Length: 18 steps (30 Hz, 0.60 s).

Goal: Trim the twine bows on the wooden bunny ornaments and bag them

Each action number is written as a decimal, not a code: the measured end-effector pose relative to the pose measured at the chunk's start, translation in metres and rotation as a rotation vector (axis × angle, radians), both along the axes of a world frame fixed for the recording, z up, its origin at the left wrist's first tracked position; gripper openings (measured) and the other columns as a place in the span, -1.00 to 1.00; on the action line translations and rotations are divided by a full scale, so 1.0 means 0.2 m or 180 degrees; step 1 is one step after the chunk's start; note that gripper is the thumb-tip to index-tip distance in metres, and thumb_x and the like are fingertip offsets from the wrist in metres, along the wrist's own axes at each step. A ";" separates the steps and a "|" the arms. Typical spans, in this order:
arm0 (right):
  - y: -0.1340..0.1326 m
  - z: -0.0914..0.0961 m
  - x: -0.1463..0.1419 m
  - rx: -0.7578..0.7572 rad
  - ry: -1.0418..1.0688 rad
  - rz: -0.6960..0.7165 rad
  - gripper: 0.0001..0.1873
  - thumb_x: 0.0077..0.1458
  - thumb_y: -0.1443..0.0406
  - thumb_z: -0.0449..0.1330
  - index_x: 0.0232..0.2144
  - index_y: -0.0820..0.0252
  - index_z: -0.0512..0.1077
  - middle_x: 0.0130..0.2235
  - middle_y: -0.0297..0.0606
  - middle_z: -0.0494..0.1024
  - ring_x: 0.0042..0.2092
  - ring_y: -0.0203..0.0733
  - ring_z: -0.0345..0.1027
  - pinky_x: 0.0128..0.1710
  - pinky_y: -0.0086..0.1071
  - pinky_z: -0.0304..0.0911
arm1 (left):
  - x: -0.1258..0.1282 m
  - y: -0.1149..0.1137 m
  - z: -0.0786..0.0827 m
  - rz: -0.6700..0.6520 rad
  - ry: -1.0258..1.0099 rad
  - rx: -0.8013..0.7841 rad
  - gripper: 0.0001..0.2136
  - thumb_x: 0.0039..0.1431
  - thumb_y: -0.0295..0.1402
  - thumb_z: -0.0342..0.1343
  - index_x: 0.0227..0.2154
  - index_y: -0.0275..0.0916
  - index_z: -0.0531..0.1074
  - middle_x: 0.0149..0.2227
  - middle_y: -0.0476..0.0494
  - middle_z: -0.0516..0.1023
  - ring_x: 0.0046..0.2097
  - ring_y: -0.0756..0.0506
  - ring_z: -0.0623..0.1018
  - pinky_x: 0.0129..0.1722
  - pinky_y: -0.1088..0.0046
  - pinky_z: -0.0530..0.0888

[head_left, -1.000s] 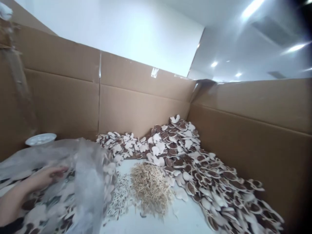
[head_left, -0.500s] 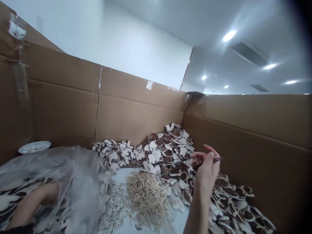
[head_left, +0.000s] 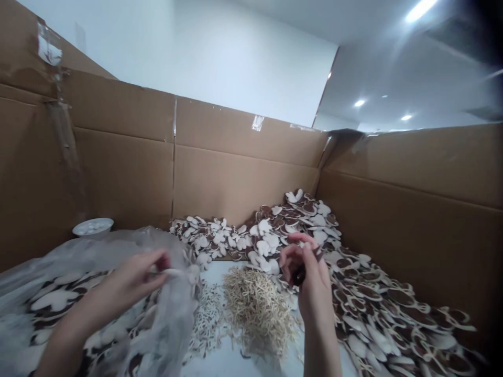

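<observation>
My left hand [head_left: 143, 272] is raised over the clear plastic bag [head_left: 173, 314], thumb and fingers closed on a pale flat piece [head_left: 175, 272] that looks like the cut-out pieces in the bag. My right hand [head_left: 310, 267] is in front of the pile, fingers curled around a small dark tool [head_left: 299, 275]; its kind is mostly hidden by the fingers. White and brown flat shapes with pale cord-like edges [head_left: 271, 243] are heaped beyond it. Below, between the hands, lies a mound of thin beige strips [head_left: 259, 309].
Small whitish bits [head_left: 206, 317] are scattered left of the mound on the white tabletop [head_left: 223, 361]. Cardboard walls [head_left: 243, 173] stand at the back and both sides. A white bowl [head_left: 93, 226] sits at the back left. More shapes [head_left: 393, 314] spread along the right wall.
My left hand has come up out of the plastic bag with a pale piece. My right hand has shifted slightly left, and its fingers are more curled. The view has turned a little left.
</observation>
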State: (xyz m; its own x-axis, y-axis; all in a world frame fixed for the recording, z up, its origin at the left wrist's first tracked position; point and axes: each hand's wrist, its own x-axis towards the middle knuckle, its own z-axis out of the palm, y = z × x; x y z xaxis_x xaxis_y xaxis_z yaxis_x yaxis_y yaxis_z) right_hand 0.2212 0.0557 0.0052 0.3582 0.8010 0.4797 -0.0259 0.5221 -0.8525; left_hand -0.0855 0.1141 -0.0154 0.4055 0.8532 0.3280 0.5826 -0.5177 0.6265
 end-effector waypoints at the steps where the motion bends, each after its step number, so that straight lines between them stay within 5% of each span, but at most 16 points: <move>1: 0.01 -0.01 -0.05 -0.0165 -0.0165 0.0272 -0.72 0.24 0.05 0.01 -0.19 0.09 0.31 -0.55 -0.42 0.34 -0.60 -0.34 0.03 -0.64 -0.49 -0.07 | 0.06 -0.07 0.04 -0.0145 0.0047 0.0348 -0.94 0.18 -0.34 0.05 -0.30 -0.16 0.39 -0.36 -0.04 0.54 -0.36 -0.06 0.52 -0.43 0.48 0.44; 4: 0.02 -0.04 -0.19 -0.0787 -0.0536 0.1264 -0.65 0.24 0.01 -0.01 -0.26 0.13 0.35 -0.57 -0.42 0.26 -0.56 -0.32 0.01 -0.59 -0.45 -0.08 | 0.22 -0.20 0.10 -0.0873 -0.0270 0.1975 -0.84 0.17 -0.55 0.03 -0.25 -0.17 0.34 -0.17 -0.13 0.57 -0.06 -0.09 0.53 -0.08 0.36 0.49; 8: 0.00 -0.05 -0.26 -0.1132 -0.0390 0.1788 -0.60 0.17 -0.07 0.02 -0.27 0.12 0.35 -0.51 -0.41 0.24 -0.54 -0.33 0.05 -0.56 -0.46 -0.04 | 0.31 -0.22 0.08 -0.1253 -0.0069 0.2863 -0.82 0.14 -0.62 0.05 -0.25 -0.22 0.35 -0.12 -0.21 0.59 0.04 -0.14 0.49 -0.09 0.32 0.56; 14: 0.01 -0.06 -0.25 -0.0966 -0.0675 0.1743 -0.69 0.12 0.02 0.14 -0.38 0.11 0.27 -0.43 -0.39 0.25 -0.44 -0.31 0.14 -0.45 -0.44 0.12 | 0.34 -0.18 0.04 -0.1107 -0.0149 0.2883 -0.77 0.11 -0.65 0.01 -0.24 -0.21 0.32 -0.07 -0.19 0.49 0.10 -0.13 0.40 0.02 0.29 0.48; 18: 0.03 -0.08 -0.29 -0.0943 -0.0454 0.1472 -0.70 0.16 0.04 0.11 -0.41 0.10 0.18 -0.44 -0.43 0.20 -0.47 -0.34 0.07 -0.50 -0.47 0.05 | 0.35 -0.16 0.05 -0.0309 -0.0742 0.1669 -0.82 0.21 -0.49 -0.10 -0.15 -0.16 0.25 -0.05 -0.20 0.38 0.01 -0.17 0.39 -0.08 0.24 0.43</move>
State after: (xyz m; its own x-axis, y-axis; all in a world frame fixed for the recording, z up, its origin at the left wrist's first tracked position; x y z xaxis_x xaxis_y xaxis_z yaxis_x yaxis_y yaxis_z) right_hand 0.1627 0.0612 -0.0116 -0.1138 0.9668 0.2286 -0.0688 0.2219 -0.9726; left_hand -0.0161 0.0824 -0.0058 0.3402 0.5150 0.7868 0.3943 -0.8377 0.3779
